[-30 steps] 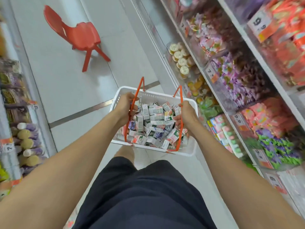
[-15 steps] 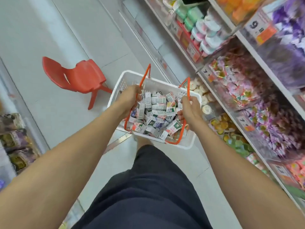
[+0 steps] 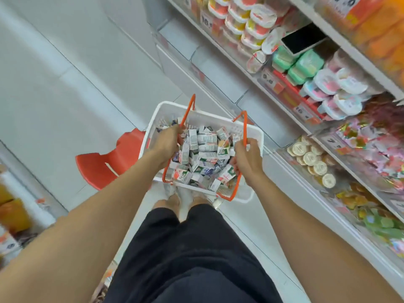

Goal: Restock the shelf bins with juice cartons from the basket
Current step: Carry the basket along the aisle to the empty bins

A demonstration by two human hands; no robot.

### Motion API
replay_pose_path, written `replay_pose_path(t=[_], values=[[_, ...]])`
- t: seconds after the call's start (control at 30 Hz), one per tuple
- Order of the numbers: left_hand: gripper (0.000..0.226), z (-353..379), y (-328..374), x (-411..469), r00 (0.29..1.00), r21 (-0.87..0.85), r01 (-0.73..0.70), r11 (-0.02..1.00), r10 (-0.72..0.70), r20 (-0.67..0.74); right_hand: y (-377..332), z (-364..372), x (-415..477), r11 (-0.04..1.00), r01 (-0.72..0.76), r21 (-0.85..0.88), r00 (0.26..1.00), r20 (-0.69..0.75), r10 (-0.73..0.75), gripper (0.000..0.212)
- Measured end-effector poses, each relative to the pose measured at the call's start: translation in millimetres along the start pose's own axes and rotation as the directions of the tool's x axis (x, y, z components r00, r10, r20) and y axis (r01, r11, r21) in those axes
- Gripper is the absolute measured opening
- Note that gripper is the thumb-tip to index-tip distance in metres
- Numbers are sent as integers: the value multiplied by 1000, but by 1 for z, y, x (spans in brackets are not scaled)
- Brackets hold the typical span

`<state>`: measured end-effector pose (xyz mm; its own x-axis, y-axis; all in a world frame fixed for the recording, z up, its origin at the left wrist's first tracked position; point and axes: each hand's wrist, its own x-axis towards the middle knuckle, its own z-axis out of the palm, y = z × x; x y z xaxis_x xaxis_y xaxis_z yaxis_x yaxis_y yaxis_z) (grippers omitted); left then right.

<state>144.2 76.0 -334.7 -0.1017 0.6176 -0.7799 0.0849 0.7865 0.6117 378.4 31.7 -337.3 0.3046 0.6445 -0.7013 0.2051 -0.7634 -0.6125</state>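
While one white basket (image 3: 196, 113) is hanging beside the shelf (image 3: 349, 47), left hand (image 3: 166, 141) and right hand (image 3: 247, 162) are each clamping fingers round one of two orange handles (image 3: 245, 127); juice cartons (image 3: 205, 147) are filling it, too many to count.

Head-worn view, steeply down onto nearby basket (image 3: 168, 108)

Bright, even light; motion blur and wide-angle stretch at the edges.
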Motion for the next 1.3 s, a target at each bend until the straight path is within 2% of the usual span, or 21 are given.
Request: replay_pose_path(t=[0.1, 0.13, 0.23, 0.4, 0.53, 0.73, 0.87, 1.0, 1.07, 1.1, 1.17, 1.23, 1.3], values=[[61, -27, 19, 57, 1000, 51, -20, 998, 20, -7, -16, 40, 30, 995, -45, 85, 998, -32, 48, 33], [62, -33, 20, 79, 1000, 84, -22, 996, 22, -6, -18, 54, 40, 992, -58, 112, 997, -38, 63, 30], [41, -41, 28, 125, 997, 175, -77, 981, 74, 25, -16, 94, 73, 976, -97, 196, 993, -47, 108, 29], [56, -50, 22, 222, 972, 281, -231, 932, 211, 102, 0, 152, 150, 929, -187, 318, 978, -32, 208, 45], [53, -46, 0, 307, 971, 298, -237, 925, 217, 97, 27, 189, 215, 874, -253, 416, 959, -11, 282, 61], [56, -20, -44, 403, 965, 335, -261, 905, 242, 98, 59, 249, 316, 818, -310, 484, 932, -17, 363, 65], [66, -13, -84, 450, 908, 432, -420, 798, 370, 199, 88, 264, 355, 816, -335, 471, 930, 25, 368, 69], [76, -31, -122, 464, 883, 588, -461, 664, 410, 229, 110, 275, 362, 825, -336, 454, 938, 86, 335, 65], [89, -33, -124, 459, 885, 664, -459, 591, 373, 280, 114, 267, 365, 887, -349, 302, 936, 71, 344, 72], [95, -32, -120, 457, 898, 712, -433, 552, 332, 289, 115, 259, 366, 930, -334, 153, 943, 50, 330, 77], [100, -25, -108, 447, 923, 850, -360, 386, 279, 264, 109, 238, 361, 941, -300, -155, 953, -9, 302, 87], [88, -15, -91, 428, 924, 940, -312, 134, 275, 267, 96, 218, 347, 851, -271, -450, 961, -86, 261, 79], [59, -5, -71, 405, 920, 943, -332, -22, 213, 329, 80, 198, 330, 768, -172, -617, 984, -65, 168, 52]])
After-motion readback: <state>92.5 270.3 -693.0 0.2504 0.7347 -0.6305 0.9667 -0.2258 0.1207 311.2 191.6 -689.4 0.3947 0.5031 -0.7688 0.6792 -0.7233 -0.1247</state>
